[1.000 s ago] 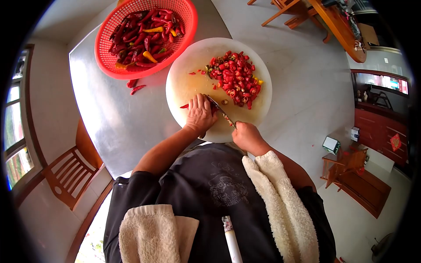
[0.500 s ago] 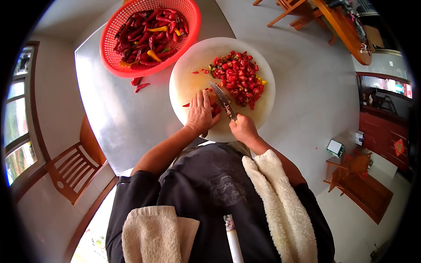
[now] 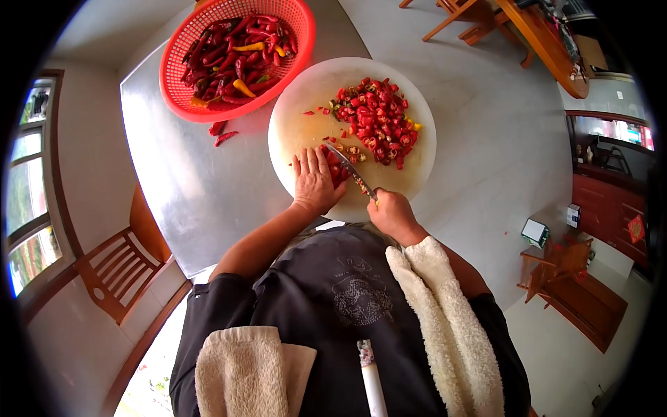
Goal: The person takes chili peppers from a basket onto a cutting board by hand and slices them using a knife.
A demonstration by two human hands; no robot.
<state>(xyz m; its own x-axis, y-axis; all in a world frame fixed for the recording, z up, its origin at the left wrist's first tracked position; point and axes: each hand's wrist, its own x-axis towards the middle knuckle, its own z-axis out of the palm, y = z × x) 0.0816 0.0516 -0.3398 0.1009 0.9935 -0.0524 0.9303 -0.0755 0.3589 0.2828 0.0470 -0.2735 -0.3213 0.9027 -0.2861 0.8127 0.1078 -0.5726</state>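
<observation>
My left hand (image 3: 315, 182) presses down on a small bunch of red chili peppers (image 3: 336, 169), fingers stretched over them and thumb along their near side. Gripped in my right hand (image 3: 394, 217) is a knife (image 3: 354, 172), its handle mostly hidden by my fingers. The blade slants up and left, right beside the held chilies, with bits of chili and seeds stuck to it. A few cut rings lie just beyond the blade. A heap of chopped red chilies (image 3: 379, 121) covers the right part of the round white cutting board (image 3: 292, 115).
Beyond the board to the left stands a red plastic basket (image 3: 306, 48) of whole chilies (image 3: 236, 59). Two loose chilies (image 3: 226, 137) lie beside it on the metal table (image 3: 201, 187). A cigarette (image 3: 372, 379) with long ash juts into view low down, near towels (image 3: 243, 368).
The knife has moved slightly down and nearer the held chilies, and fresh rings now lie beyond its blade. My left hand has shifted slightly left and toward me.
</observation>
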